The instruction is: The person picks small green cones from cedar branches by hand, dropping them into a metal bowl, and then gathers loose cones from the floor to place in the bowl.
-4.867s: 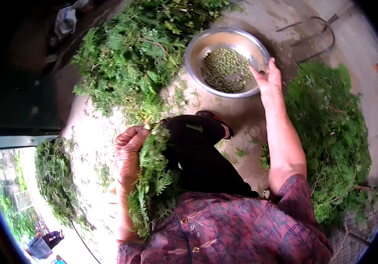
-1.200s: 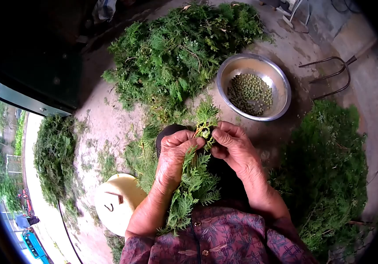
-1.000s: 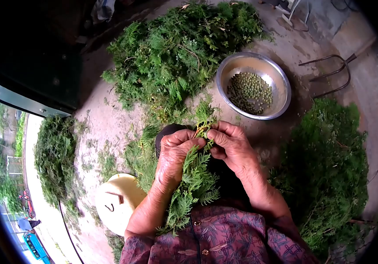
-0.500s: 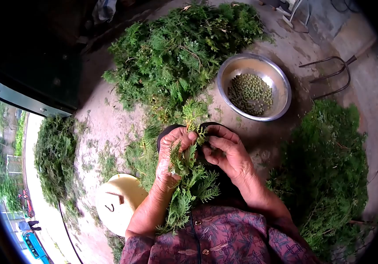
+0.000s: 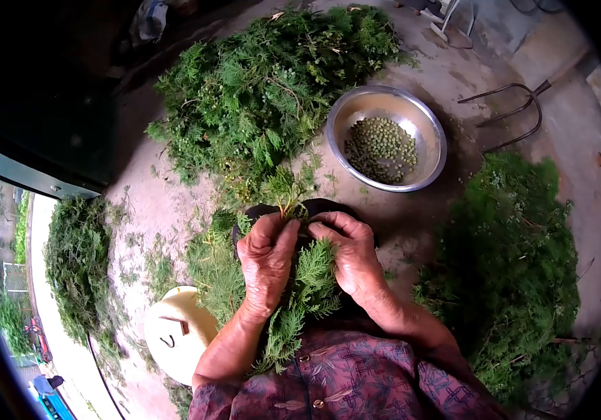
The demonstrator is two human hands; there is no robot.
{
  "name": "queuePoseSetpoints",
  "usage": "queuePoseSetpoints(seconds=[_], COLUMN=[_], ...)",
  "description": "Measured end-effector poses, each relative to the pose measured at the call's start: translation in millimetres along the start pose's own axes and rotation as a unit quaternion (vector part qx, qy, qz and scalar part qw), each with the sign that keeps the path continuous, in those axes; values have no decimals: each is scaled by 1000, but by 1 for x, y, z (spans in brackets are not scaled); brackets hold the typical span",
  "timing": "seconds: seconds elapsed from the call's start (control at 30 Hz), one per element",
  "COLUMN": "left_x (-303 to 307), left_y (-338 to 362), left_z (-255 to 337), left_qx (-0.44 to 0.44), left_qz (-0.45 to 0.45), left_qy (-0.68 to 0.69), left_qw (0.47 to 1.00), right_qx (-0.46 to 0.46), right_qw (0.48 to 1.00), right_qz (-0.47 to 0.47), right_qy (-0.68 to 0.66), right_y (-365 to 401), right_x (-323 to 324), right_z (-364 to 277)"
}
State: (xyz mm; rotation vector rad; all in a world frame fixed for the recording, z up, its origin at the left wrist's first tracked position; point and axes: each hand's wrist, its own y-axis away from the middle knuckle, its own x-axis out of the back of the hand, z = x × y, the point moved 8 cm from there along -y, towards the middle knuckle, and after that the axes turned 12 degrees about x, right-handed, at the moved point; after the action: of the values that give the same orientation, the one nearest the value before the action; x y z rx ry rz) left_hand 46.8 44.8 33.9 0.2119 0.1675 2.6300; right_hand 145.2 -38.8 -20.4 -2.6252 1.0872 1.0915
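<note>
My left hand (image 5: 268, 264) is closed around the stem of a leafy green conifer sprig (image 5: 312, 280), probably arborvitae. Its flat fronds hang down between my forearms over the patterned shirt, while a lighter tip sticks up past my fingers. Close beside it, my right hand (image 5: 353, 257) has its thumb and fingers pinched at the stem near my left fingertips; what lies between them is hidden. Ahead to the right, a steel basin (image 5: 423, 124) holds many small round green cones (image 5: 379, 148).
A large heap of cut branches (image 5: 258, 91) lies ahead, another pile (image 5: 503, 280) at right, a smaller one (image 5: 80, 259) at left. A pale yellow container (image 5: 174, 329) with a hook on it stands by my left arm. A pitchfork head (image 5: 524, 112) rests beyond the basin.
My right hand has come in closer to the left, its fingers now at the sprig's stem. The sprig's upper tip sits lower. The whole view has shifted slightly.
</note>
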Motion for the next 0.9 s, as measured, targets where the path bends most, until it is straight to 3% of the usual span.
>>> queuePoseSetpoints(seconds=[0.1, 0.17, 0.23, 0.3, 0.43, 0.57, 0.67, 0.77, 0.9], left_x=[2, -4, -10, -13, -5, 30, 81, 141, 201], left_y=[-8, -11, -16, -13, -1, 14, 21, 24, 60], left_z=[-4, -13, -28, -15, 12, 48, 42, -1, -64], left_qx=[52, 82, 108, 39, 15, -25, -55, 10, 160], left_qz=[-31, -61, -106, -104, -139, -104, 28, 64, 57], left_qy=[30, 92, 45, -34, 68, 96, 57, 4, -122], left_qw=[998, 990, 987, 993, 988, 990, 996, 998, 978], right_qx=[-49, -45, -19, -26, 45, 31, 35, 28, -7], right_qw=[995, 986, 983, 966, 949, 944, 943, 945, 942], right_qz=[76, 127, 157, 202, 229, 270, 269, 248, 238], right_qy=[-44, -98, -98, -159, -214, -185, -191, -214, -238], right_y=[-8, -24, -37, -47, -79, -100, -112, -129, -150], right_x=[37, 71, 102, 126, 163, 196, 213, 235, 280], right_z=[-2, -3, -9, -9, -22, -24, -31, -23, -6])
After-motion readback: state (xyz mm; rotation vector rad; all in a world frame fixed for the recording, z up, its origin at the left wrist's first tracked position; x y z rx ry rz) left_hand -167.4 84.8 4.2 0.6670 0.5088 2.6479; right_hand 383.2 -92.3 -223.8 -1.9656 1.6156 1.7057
